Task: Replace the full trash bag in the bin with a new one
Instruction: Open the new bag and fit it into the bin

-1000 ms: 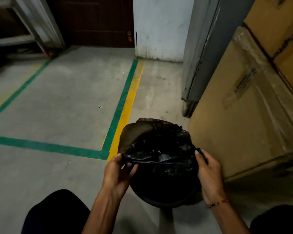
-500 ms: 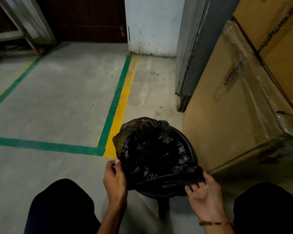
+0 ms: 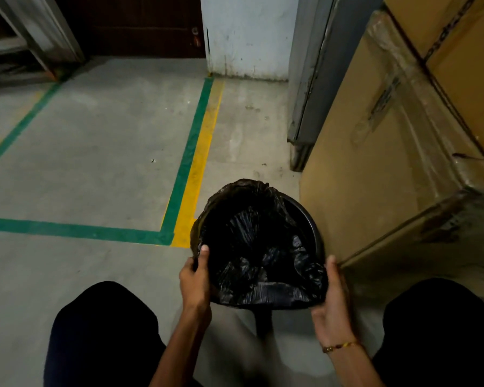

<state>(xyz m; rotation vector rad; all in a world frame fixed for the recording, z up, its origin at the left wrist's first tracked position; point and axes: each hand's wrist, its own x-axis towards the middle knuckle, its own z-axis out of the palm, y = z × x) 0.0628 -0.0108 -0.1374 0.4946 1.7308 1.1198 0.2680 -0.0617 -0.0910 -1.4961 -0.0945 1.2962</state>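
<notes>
The left hand (image 3: 194, 277) pinches the bag (image 3: 259, 247) at the bin's (image 3: 315, 230) left rim, thumb up; the right hand (image 3: 331, 300) cups the bag over the near-right rim. The lining step looks nearly done; next, tuck the far-right edge, where bare rim shows. The bin stands on a concrete floor (image 3: 95, 163), right of the tape (image 3: 190, 152), left of a box (image 3: 380, 177).

Open floor (image 3: 101, 169) lies left of the bin (image 3: 315, 227); a cardboard box (image 3: 375, 169) crowds its right side.
</notes>
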